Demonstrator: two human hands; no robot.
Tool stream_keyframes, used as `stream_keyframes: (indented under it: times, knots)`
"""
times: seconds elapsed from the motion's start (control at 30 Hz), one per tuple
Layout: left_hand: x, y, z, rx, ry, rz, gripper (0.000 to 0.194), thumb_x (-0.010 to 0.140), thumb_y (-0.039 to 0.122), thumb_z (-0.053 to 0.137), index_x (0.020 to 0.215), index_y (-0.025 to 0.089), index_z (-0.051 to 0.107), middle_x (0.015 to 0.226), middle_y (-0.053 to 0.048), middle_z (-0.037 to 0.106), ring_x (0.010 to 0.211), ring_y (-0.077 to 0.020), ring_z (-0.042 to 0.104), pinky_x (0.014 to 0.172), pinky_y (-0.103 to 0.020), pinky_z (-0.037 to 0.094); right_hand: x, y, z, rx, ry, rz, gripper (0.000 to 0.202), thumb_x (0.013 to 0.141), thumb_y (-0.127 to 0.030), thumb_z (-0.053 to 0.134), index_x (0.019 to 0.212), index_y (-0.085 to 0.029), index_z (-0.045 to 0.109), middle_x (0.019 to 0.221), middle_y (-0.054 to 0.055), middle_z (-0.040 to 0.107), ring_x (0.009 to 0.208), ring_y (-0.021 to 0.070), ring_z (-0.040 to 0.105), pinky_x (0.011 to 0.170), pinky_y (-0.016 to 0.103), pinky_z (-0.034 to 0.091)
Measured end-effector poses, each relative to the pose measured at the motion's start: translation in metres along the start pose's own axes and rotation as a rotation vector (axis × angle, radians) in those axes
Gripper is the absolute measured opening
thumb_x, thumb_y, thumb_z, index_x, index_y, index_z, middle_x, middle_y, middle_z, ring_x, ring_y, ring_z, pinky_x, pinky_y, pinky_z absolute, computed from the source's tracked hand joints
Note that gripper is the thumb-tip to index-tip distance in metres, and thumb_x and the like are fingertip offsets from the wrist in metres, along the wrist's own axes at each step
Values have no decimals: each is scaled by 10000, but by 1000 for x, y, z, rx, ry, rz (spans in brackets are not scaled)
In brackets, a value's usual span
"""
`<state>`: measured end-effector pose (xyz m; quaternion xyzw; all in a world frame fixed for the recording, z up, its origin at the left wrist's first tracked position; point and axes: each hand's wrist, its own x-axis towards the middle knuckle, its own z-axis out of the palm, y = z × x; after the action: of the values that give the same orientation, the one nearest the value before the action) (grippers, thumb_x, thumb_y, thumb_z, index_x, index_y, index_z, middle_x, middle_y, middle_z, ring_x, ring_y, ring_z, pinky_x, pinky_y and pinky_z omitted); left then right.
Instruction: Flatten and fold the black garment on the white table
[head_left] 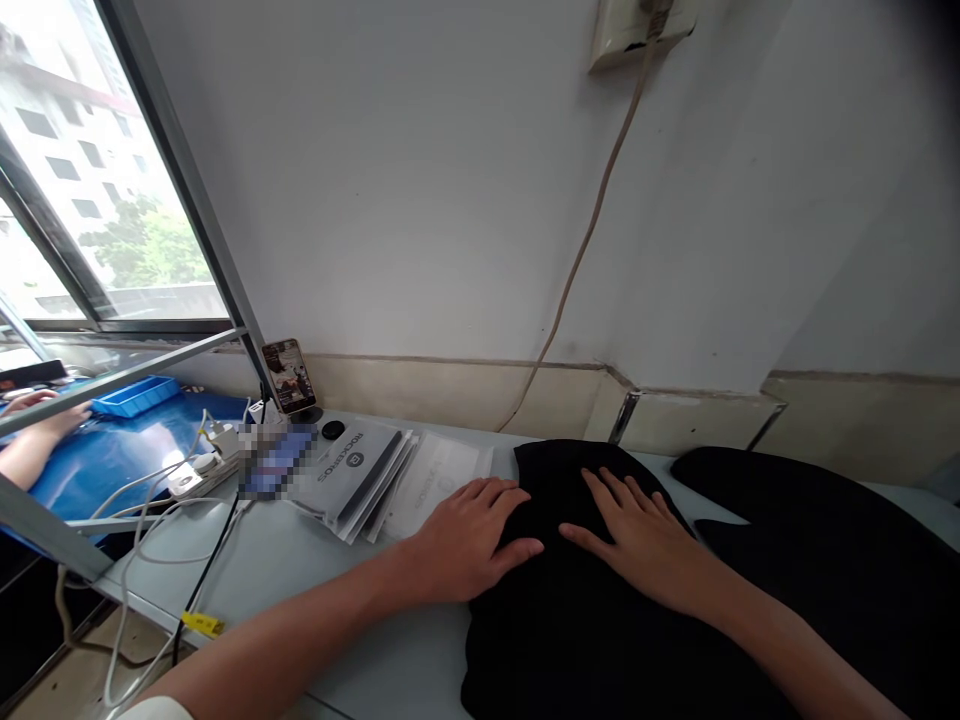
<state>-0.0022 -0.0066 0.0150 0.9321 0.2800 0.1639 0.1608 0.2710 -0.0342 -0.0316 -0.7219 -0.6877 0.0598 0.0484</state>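
A piece of black fabric lies spread on the table in front of me; what kind of garment it is, if any, does not show. My left hand rests at its left edge, fingers bent a little and thumb held apart over the cloth. On top of the fabric, my right hand lies flat with its fingers spread. Neither hand grips anything. A second piece of black fabric is to the right, partly beside the first. Left of my left hand are several stacked plastic packaging bags printed with "ROCKBROS".
A phone stands upright by the wall, near a small black round object. White cables and a power strip run along the left side. Beyond the metal frame, another person's hand is near a blue tray.
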Motion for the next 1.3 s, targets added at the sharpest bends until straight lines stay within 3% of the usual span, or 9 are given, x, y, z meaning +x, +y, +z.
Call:
stream_keyframes:
  times: [0.1,0.2,0.3,0.43,0.53,0.6,0.77,0.97,1.3]
  knots:
    - [1,-5,2,-4,-7,10,511,1075,547,462,1459,213,513,1438,-105,623,1360,-282,568,1189,-476,436,-3,4,-10,14,-73,-10,1166,884,-903,262,1692,-69,158,1760,185,133,1597,449,100,1278,618,198]
    - [1,-11,9,36,-20,41,517,1051,524,538,1446,190,531,1494,-115,579,1461,-317,474,1264,-504,336,-11,4,-24,-5,-33,-48,1101,908,-863,281,1672,-71,262,1718,200,304,1544,455,321,1216,599,359]
    - [1,-15,15,73,-21,49,570,1032,522,577,1478,176,502,1557,-127,516,1524,-336,387,1298,-520,271,-21,4,-36,13,-113,-79,1090,873,-873,380,1625,-83,399,1582,234,515,1429,460,498,1114,597,482]
    - [2,-15,14,78,-24,30,588,1052,524,530,1519,178,437,1589,-150,469,1524,-316,390,1297,-518,279,-25,7,-39,68,-195,-43,1213,765,-879,567,1681,-140,271,1694,210,335,1536,476,321,1158,633,429]
    - [4,-12,10,79,7,11,561,1063,456,532,1538,196,388,1604,-162,432,1508,-318,408,1272,-553,316,-24,11,-37,67,-185,-26,1216,768,-822,618,1689,-127,232,1727,194,214,1568,468,195,1212,627,356]
    - [5,-9,8,81,43,48,514,1046,391,584,1498,200,429,1585,-160,439,1476,-319,438,1227,-535,389,-24,10,-39,45,-145,-45,1148,796,-744,645,1679,-115,265,1727,188,253,1580,458,176,1231,609,336]
    - [5,3,6,30,-74,304,263,1074,326,540,1293,205,621,1353,-102,623,1247,-245,614,1048,-358,533,-33,-1,-52,138,-225,-138,944,816,-578,693,1632,-198,408,1633,158,478,1496,441,421,1132,553,492]
    - [-7,13,13,-74,-179,271,796,909,688,672,1522,218,481,1587,-156,465,1528,-372,368,1234,-497,375,-36,2,-53,160,-373,-79,1214,683,-539,815,1697,-258,210,1746,107,83,1580,418,63,1255,591,277]
    - [-13,21,1,-67,-261,209,1103,763,815,720,1626,253,322,1732,-124,228,1596,-453,116,1271,-698,144,-38,7,-65,197,-459,-87,1362,595,-322,844,1698,-248,47,1730,68,-57,1576,360,-68,1257,522,288]
